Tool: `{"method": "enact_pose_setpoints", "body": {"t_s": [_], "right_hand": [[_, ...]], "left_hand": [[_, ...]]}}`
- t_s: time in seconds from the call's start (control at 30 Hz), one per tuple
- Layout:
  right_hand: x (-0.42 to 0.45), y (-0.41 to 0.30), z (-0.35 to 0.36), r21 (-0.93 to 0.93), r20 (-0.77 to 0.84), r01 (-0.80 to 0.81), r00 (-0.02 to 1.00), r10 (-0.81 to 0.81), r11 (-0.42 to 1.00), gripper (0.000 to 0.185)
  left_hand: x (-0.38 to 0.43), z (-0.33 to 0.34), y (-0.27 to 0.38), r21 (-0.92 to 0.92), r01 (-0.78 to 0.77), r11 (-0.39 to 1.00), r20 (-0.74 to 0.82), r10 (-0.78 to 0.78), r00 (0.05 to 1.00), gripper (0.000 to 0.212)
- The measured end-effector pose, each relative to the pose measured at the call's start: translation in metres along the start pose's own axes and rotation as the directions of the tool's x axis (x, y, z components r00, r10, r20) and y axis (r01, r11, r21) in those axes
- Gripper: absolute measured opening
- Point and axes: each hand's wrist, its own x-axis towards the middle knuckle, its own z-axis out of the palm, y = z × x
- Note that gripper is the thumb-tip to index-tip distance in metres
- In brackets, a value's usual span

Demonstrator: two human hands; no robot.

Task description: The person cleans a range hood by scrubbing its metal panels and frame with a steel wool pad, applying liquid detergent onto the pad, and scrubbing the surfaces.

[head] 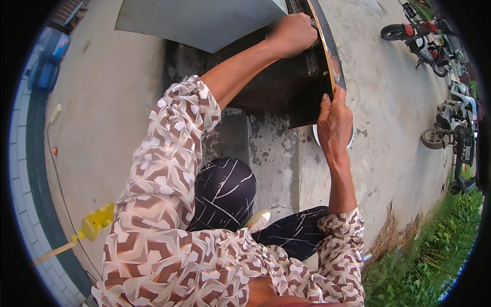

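My left hand [294, 36] is closed at the inner face of a dark panel [307, 99] with a thin gold-coloured edge. A small grey wad [313, 23], perhaps a scouring pad, shows at its fingers and is mostly hidden. Lower down, my right hand [335, 119] grips the panel's near corner, thumb on the dark face and fingers around the outer side. Pale scuffed streaks mark the dark surface near my left hand. Beyond my left forearm rises a large grey sheet-metal box [203, 23]. The white rim of a round basin [316, 136] shows behind my right hand.
Concrete ground [107, 107] with dark wet patches lies around me. On the left are blue water jugs [48, 61], a cable [57, 169] and a yellow plastic bottle [98, 220]. Parked two-wheelers [425, 38] stand at the right, above green plants [422, 253].
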Motion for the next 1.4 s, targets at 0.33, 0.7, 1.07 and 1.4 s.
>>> {"method": "enact_pose_setpoints", "body": {"t_s": [0.33, 0.7, 1.07, 1.4], "right_hand": [[-0.005, -0.011, -0.001, 0.017, -0.010, 0.044, 0.999, -0.044, 0.999, 0.015], [-0.005, -0.010, -0.005, -0.010, 0.001, 0.026, 1.000, -0.026, 1.000, 0.015], [-0.009, -0.008, -0.013, 0.001, 0.052, -0.009, 0.999, 0.009, 1.000, 0.016], [-0.004, -0.005, -0.006, 0.062, 0.018, 0.018, 1.000, -0.019, 0.998, 0.016]], "left_hand": [[0.026, 0.006, -0.020, 0.098, 0.031, 0.995, -0.364, 0.007, 0.931, 0.016], [-0.073, -0.003, 0.058, -0.310, -0.138, 0.941, -0.419, -0.004, 0.908, 0.041], [0.022, -0.010, 0.001, 0.059, -0.189, 0.980, -0.274, 0.198, 0.941, 0.024], [0.047, -0.005, -0.034, 0.256, -0.314, 0.914, -0.163, 0.361, 0.918, 0.022]]}}
